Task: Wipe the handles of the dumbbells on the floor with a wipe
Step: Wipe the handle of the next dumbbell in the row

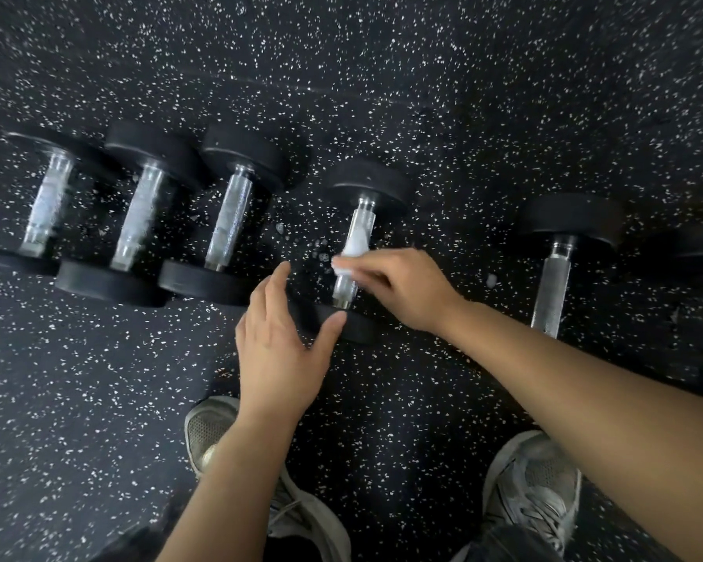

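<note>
Pointing away: wiped dumbbell (356,241) handle axis.

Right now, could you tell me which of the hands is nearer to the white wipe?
Right. The right hand pinches the wipe against the dumbbell handle; the left hand is open beside it, apart from the wipe.

Both bare arms are reaching forward and down.

The right hand (398,290) is curling its fingers (366,263), pinching something white; the left hand (281,342) is hovering flat, fingers straight together and thumb (327,332) spreading wide.
</note>
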A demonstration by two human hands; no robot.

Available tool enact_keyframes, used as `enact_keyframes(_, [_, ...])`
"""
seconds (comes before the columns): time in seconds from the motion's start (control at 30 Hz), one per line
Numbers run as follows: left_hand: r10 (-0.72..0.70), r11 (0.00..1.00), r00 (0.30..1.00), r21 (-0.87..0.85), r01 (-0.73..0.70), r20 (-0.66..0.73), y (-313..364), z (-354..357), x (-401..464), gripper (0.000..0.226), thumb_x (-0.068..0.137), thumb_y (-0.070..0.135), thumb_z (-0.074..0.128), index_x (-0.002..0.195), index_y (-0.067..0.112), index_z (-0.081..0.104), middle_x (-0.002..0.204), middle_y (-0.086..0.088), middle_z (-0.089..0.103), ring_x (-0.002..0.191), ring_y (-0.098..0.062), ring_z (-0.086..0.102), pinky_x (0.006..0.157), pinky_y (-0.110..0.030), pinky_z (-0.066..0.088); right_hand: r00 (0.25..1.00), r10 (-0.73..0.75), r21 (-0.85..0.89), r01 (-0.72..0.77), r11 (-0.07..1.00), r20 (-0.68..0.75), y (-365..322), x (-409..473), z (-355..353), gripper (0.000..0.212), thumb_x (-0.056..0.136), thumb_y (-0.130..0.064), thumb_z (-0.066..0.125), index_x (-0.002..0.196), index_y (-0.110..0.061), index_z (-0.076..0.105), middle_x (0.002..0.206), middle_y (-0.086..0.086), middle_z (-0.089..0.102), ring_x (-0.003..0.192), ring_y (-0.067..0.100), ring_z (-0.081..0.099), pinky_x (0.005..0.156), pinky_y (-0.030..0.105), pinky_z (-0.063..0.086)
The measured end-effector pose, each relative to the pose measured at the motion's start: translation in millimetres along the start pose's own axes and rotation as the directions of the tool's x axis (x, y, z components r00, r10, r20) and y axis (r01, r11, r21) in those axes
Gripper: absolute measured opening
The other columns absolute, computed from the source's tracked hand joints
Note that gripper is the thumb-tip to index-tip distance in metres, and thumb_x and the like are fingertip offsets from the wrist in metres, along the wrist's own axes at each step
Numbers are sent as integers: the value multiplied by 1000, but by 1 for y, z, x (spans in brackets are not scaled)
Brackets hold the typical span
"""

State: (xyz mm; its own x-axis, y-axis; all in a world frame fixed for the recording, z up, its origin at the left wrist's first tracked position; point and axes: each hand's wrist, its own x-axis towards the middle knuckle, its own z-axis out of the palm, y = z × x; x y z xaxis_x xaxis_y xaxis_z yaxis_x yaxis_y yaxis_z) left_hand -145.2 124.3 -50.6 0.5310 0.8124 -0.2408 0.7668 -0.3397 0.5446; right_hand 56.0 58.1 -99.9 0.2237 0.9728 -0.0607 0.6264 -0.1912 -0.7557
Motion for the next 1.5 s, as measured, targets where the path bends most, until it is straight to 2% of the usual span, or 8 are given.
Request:
enact_keyframes(0.13, [31,999,995,26,-33,94,14,9,-3,109,77,75,64,160,22,18,161,-1,34,148,-22,31,122,-46,23,955,27,-97,2,995,297,-1,-8,-18,43,96,-56,44,133,-44,62,126,-12,72,109,7,69,95,36,55])
enact_keyframes(0.33, [31,999,992,18,-33,120,19,17,-15,89,90,74,42,160,23,21,160,-2,36,147,-22,34,122,-43,21,962,149,-121,-180,976,-230,24,-4,-41,31,103,-27,57,133,-31,67,91,-28,62,58,-15,50,57,8,36])
enact_keyframes(0.57, [-15,1000,988,-8,16,154,19,25,-20,82,94,68,37,160,22,23,159,-4,38,146,-25,37,120,-46,24,956,102,-164,-58,985,274,8,-32,-44,37,99,-51,46,132,-44,63,128,-16,70,105,1,67,97,32,52])
enact_keyframes(0.73, [-9,999,989,-30,14,149,25,37,-22,98,85,81,47,160,23,21,159,0,37,146,-20,36,121,-46,25,973,183,-186,-207,961,-138,22,-38,-57,32,104,-31,55,134,-36,65,75,-31,56,65,-14,55,58,10,33])
enact_keyframes(0.93, [62,998,980,-3,-63,191,45,48,-23,113,75,88,51,161,24,15,160,3,33,148,-17,31,123,-42,22,918,197,-119,-166,979,345,13,-55,-59,33,98,-51,54,130,-50,63,124,-18,71,107,4,68,95,29,52])
enact_keyframes(1.13, [71,996,989,-59,-63,128,50,58,-31,79,98,69,32,160,22,22,158,1,39,145,-18,38,120,-40,26,951,267,-183,-294,938,-158,33,-55,-69,32,104,-33,55,135,-40,64,75,-28,58,64,-18,53,53,10,32])
enact_keyframes(1.33, [25,998,987,-66,-15,158,59,66,-31,99,85,83,42,160,23,19,160,2,37,148,-17,34,122,-49,28,908,255,-212,-191,958,333,25,-61,-79,29,100,-45,57,127,-52,64,106,-11,77,71,-6,63,76,27,57])
enact_keyframes(1.5, [48,999,973,0,-49,225,81,67,-35,116,76,89,51,161,24,8,163,3,28,151,-19,27,126,-43,17,961,261,-289,-275,917,-86,25,-50,-95,30,104,-34,55,130,-41,67,70,-16,67,60,-1,58,57,23,45])
